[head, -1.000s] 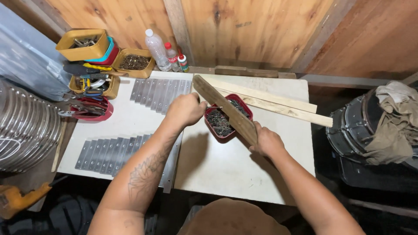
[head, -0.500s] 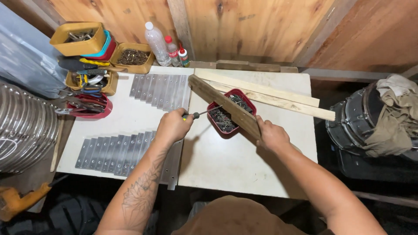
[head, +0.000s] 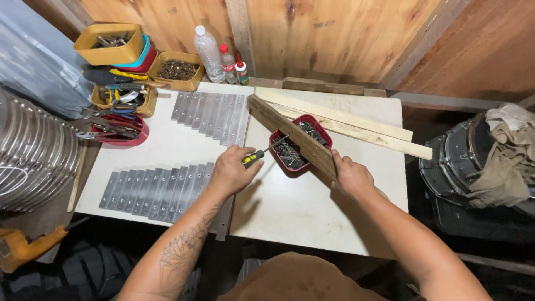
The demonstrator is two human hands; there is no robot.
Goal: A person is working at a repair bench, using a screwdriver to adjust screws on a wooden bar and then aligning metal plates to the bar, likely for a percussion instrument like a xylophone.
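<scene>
Left hand [head: 231, 171] fingers clamped on yellow-black-handled screwdriver [head: 262, 154], tip over red screw tray [head: 290, 167]. Right hand [head: 350, 175] fingers wrapped round worn wooden plank [head: 290, 135] near end: stiff, light, rough; grip edges.

The scene is viewed steeply downward from head height, close above the left hand [head: 231, 170] and right hand [head: 350, 175].
</scene>
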